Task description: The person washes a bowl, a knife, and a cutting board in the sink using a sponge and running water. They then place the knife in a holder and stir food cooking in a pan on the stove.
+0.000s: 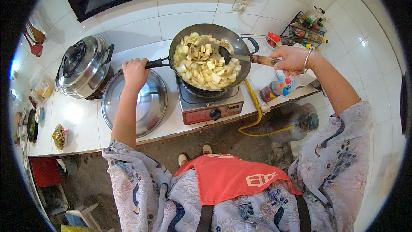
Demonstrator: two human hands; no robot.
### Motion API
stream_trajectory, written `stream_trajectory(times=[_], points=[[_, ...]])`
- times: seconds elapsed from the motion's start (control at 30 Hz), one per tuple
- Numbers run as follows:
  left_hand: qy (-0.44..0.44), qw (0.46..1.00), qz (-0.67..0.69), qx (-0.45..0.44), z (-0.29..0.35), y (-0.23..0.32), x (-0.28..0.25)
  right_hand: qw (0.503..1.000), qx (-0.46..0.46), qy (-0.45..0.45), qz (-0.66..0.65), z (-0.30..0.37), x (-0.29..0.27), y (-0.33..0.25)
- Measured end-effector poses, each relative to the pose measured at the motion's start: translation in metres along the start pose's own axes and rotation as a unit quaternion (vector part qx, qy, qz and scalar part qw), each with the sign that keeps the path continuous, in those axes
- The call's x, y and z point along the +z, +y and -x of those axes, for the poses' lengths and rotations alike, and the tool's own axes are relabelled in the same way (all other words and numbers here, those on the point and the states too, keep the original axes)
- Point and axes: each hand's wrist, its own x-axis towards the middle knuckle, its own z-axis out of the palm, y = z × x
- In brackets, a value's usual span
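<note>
My left hand (135, 74) is closed round the black handle of a dark wok (191, 33). The wok is over a single-burner gas stove (212, 108); whether it sits flat on the burner is hard to tell. Pale chopped vegetable pieces (201, 75), some browned, fill much of it. My right hand (292, 60) grips the wooden handle of a spatula (262, 60) from the right. Its dark metal head is down among the pieces near the wok's middle, partly covered by them. A second, small loop handle sticks out on the wok's right side.
Left of the stove lie a large steel lid (146, 99) and a lidded steel pot (81, 66). Bottles (272, 91) and a wire seasoning rack (302, 30) stand to the right. A yellow hose (253, 99) runs down to a gas cylinder (292, 122) below the counter.
</note>
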Motion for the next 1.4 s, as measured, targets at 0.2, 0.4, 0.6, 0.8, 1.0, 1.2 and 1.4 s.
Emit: stream_trajectory(times=[0.2, 0.4, 0.6, 0.8, 1.0, 1.2, 1.4], points=[[0.006, 1.000, 0.009, 0.000, -0.005, 0.006, 0.002, 0.997, -0.015, 0.045, -0.065, -0.025, 0.036, 0.003], [0.011, 1.000, -0.004, -0.004, -0.003, 0.004, 0.004, 0.884, -0.291, 0.196, 0.311, -0.016, 0.058, 0.028], [-0.009, 1.000, -0.012, -0.003, -0.003, 0.000, 0.002, 0.975, 0.024, 0.104, 0.195, 0.025, -0.002, -0.023], [-0.011, 1.000, 0.001, 0.002, -0.002, 0.000, 0.000, 0.990, 0.081, 0.035, 0.109, 0.014, -0.025, -0.036], [-0.003, 1.000, 0.001, 0.006, 0.002, -0.003, -0.003, 0.973, 0.165, -0.138, -0.081, 0.002, -0.056, 0.000], [0.019, 1.000, 0.020, 0.004, -0.002, 0.005, -0.001, 0.903, 0.038, -0.251, -0.346, -0.024, 0.026, 0.064], [0.013, 1.000, 0.010, -0.001, 0.003, 0.002, -0.005, 0.889, -0.042, -0.074, -0.449, -0.055, 0.145, 0.008]])
